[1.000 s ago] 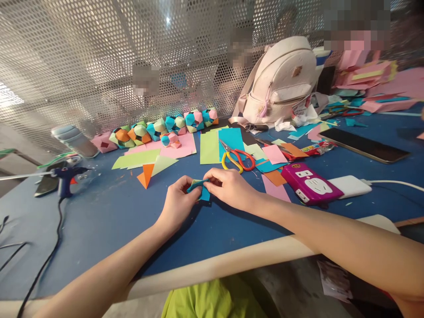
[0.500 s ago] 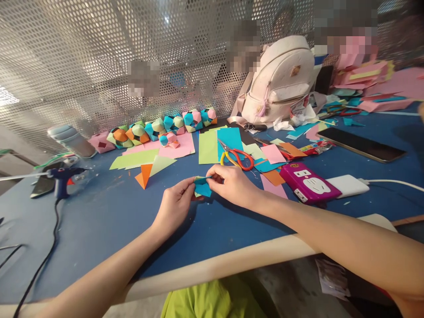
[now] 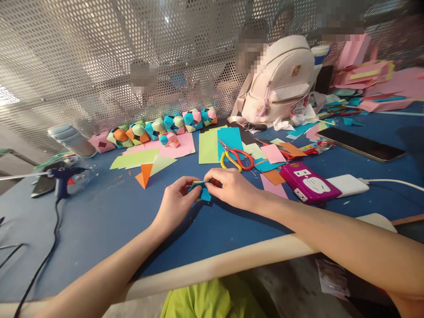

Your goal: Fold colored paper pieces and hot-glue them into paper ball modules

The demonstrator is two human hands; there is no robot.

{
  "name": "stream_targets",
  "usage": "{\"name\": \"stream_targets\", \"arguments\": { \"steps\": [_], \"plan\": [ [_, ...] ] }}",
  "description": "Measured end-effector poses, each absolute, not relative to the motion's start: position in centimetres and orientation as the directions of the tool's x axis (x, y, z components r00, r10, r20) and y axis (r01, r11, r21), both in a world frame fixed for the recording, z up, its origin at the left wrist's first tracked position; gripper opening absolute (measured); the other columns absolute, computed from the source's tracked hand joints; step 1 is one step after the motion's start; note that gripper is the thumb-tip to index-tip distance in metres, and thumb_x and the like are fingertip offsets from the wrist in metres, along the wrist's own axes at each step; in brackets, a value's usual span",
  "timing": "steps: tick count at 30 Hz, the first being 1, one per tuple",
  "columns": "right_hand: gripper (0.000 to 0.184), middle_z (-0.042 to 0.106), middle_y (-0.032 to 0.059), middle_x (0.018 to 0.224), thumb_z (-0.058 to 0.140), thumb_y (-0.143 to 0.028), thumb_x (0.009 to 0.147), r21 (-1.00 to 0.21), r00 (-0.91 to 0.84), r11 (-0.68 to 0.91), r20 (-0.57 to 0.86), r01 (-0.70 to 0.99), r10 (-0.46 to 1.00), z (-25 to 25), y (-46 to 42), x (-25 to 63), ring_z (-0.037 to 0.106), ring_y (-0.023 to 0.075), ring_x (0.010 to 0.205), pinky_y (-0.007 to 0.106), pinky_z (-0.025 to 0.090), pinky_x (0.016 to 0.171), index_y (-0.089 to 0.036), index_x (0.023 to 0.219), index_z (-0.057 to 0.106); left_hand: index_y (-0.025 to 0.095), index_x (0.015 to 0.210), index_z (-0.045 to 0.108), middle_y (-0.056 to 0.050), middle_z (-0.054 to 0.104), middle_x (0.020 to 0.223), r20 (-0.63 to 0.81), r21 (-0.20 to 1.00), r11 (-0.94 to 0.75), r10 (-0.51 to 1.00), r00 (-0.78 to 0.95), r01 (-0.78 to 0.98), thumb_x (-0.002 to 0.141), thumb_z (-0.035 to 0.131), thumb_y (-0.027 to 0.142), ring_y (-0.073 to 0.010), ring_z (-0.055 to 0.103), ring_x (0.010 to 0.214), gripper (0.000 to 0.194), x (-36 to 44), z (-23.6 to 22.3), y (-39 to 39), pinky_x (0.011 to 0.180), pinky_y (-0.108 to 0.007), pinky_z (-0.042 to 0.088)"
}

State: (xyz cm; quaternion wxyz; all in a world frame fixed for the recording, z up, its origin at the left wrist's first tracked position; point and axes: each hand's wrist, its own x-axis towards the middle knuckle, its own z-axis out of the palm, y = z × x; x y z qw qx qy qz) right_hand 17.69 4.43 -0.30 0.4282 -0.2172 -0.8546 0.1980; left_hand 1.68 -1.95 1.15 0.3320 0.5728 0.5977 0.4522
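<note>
Between my two hands, above the blue table, is a small folded paper piece (image 3: 205, 193), blue with some pale green showing. My left hand (image 3: 177, 198) pinches its left side, the thumb lying across the front. At the upper right edge of the paper, the fingertips of my right hand (image 3: 228, 185) are closed on it. Fingers cover part of the folds. Scissors (image 3: 236, 159) with red and yellow handles lie just beyond my right hand. A folded orange paper piece (image 3: 144, 176) and a pale green one (image 3: 163, 165) rest beyond my left hand.
A row of folded paper balls (image 3: 154, 128) lines the mesh wall. At left are a glue gun (image 3: 64, 179) with its cord and a bottle (image 3: 71, 139). To the right are a purple power socket (image 3: 309, 183), a phone (image 3: 361, 143), paper scraps and a white backpack (image 3: 278, 84).
My left thumb has moved up and over the front of the folded paper, which now shows less and looks more tilted. My right hand has shifted slightly left.
</note>
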Motion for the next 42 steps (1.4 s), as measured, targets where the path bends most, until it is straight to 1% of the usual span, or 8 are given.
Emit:
{"name": "stream_targets", "arguments": {
  "steps": [3,6,9,16,22,29,36,42],
  "plan": [
    [0.008,0.058,0.0004,0.069,0.052,-0.013,0.081,-0.513,-0.554,0.836,0.645,0.196,0.526,-0.20,4.10,17.63,0.048,0.0092,0.057,0.021,0.038,0.055,-0.016,0.077,0.057,0.016,0.073,0.063,0.002,0.061,0.066,0.161,0.904,-0.084,0.975,-0.152,0.419,0.073,0.063,0.027,-0.0110,0.052,0.062,0.011,1.62,0.81,-1.75,0.058,-0.022,0.040],
    [0.005,0.061,0.0020,0.073,0.056,-0.019,0.081,-0.581,-0.527,0.785,0.607,0.214,0.594,-0.12,3.93,17.58,0.052,0.0105,0.059,0.022,0.042,0.058,-0.016,0.085,0.058,0.016,0.070,0.060,0.002,0.059,0.064,0.168,0.933,-0.085,0.962,-0.215,0.350,0.071,0.064,0.027,-0.0105,0.050,0.061,0.012,1.53,0.54,-1.56,0.058,-0.022,0.038],
    [0.006,0.061,0.0017,0.071,0.052,-0.021,0.084,-0.622,-0.505,0.751,0.586,0.221,0.634,-0.20,4.09,17.50,0.054,0.0111,0.060,0.023,0.044,0.059,-0.017,0.081,0.056,0.016,0.069,0.060,0.003,0.057,0.061,0.149,0.949,-0.069,0.959,-0.242,0.307,0.069,0.065,0.027,-0.0103,0.048,0.058,0.012,1.53,0.46,-1.49,0.055,-0.022,0.037],
    [0.013,0.062,0.0018,0.070,0.050,-0.014,0.084,-0.582,-0.485,0.788,0.640,0.202,0.596,-0.22,4.33,17.34,0.054,0.0111,0.063,0.023,0.042,0.060,-0.017,0.074,0.057,0.017,0.066,0.059,0.004,0.055,0.059,0.120,0.953,-0.058,0.974,-0.193,0.299,0.067,0.065,0.024,-0.0098,0.047,0.057,0.009,1.81,0.42,-1.62,0.055,-0.022,0.035],
    [0.009,0.062,0.0000,0.070,0.054,-0.016,0.082,-0.783,-0.502,0.597,0.451,0.173,0.738,0.55,4.00,17.31,0.052,0.0089,0.059,0.021,0.042,0.056,-0.015,0.076,0.060,0.015,0.071,0.058,0.002,0.060,0.062,-0.072,0.997,0.078,0.980,-0.187,0.026,0.065,0.070,0.028,-0.0106,0.054,0.057,0.019,1.81,0.58,-1.41,0.061,-0.026,0.044],
    [0.009,0.060,-0.0004,0.070,0.054,-0.013,0.079,-0.769,-0.500,0.610,0.457,0.194,0.735,0.27,4.12,17.15,0.050,0.0086,0.058,0.021,0.041,0.055,-0.016,0.072,0.059,0.013,0.075,0.060,0.000,0.065,0.072,-0.163,0.972,0.137,0.979,-0.127,-0.192,0.057,0.079,0.026,-0.0128,0.063,0.064,0.029,1.98,0.92,-1.33,0.072,-0.031,0.052],
    [0.010,0.061,-0.0006,0.069,0.054,-0.013,0.079,-0.766,-0.497,0.611,0.458,0.201,0.737,0.33,4.16,17.19,0.051,0.0088,0.058,0.021,0.041,0.055,-0.016,0.071,0.059,0.011,0.075,0.067,-0.004,0.067,0.071,-0.161,0.971,0.143,0.984,-0.082,-0.192,0.062,0.078,0.033,-0.0148,0.063,0.065,0.028,1.89,0.81,-1.33,0.072,-0.033,0.053],
    [0.009,0.061,-0.0001,0.070,0.058,-0.019,0.079,-0.787,-0.486,0.584,0.439,0.199,0.756,0.30,4.06,17.07,0.053,0.0097,0.060,0.022,0.042,0.057,-0.016,0.071,0.059,0.012,0.073,0.067,-0.003,0.067,0.067,-0.153,0.986,0.145,0.983,-0.101,-0.081,0.063,0.077,0.035,-0.0138,0.061,0.061,0.027,1.98,0.68,-1.46,0.062,-0.027,0.048]
  ]
}}
